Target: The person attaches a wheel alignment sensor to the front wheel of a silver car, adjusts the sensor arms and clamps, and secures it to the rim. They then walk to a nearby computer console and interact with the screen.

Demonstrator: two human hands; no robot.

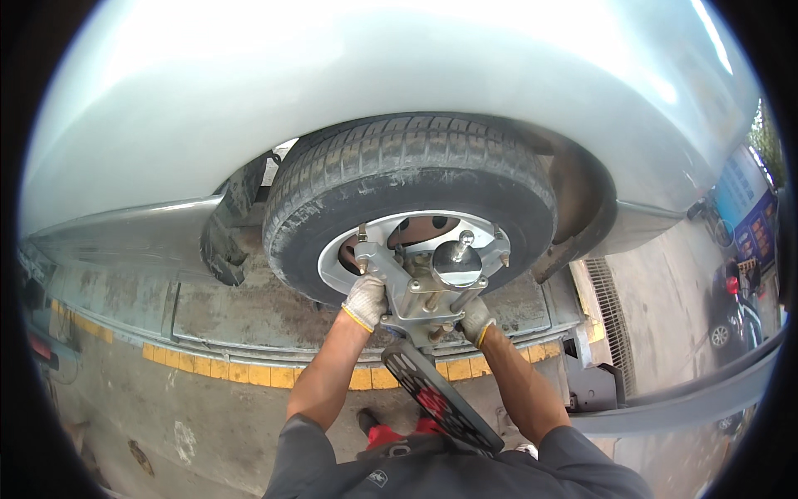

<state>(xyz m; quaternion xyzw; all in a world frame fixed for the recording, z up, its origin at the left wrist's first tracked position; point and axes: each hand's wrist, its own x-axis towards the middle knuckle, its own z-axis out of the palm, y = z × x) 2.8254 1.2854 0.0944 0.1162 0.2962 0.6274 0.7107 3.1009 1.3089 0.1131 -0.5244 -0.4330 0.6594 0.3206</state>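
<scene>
A metal wheel clamp (399, 287) sits against the silver rim (331, 264) of a car wheel, its upper arms reaching the rim's edge left and right. My left hand (366, 303), in a pale knitted glove, is closed round the clamp's lower left side. On the lower right, my right hand (476, 319) in a matching glove grips the clamp; its fingers are partly hidden behind the metal. A shiny round knob (458, 263) stands out from the clamp. Below it tilts a dark target board (440, 395) with round spots and a red patch, between my forearms.
The worn black tire (416, 170) fills the wheel arch of a silver car body (399, 66). Under it lies a grey metal platform (229, 308) with a yellow edge strip (220, 367). A floor grate (611, 324), a grey rail (682, 409) and a parked bike (740, 316) are at right.
</scene>
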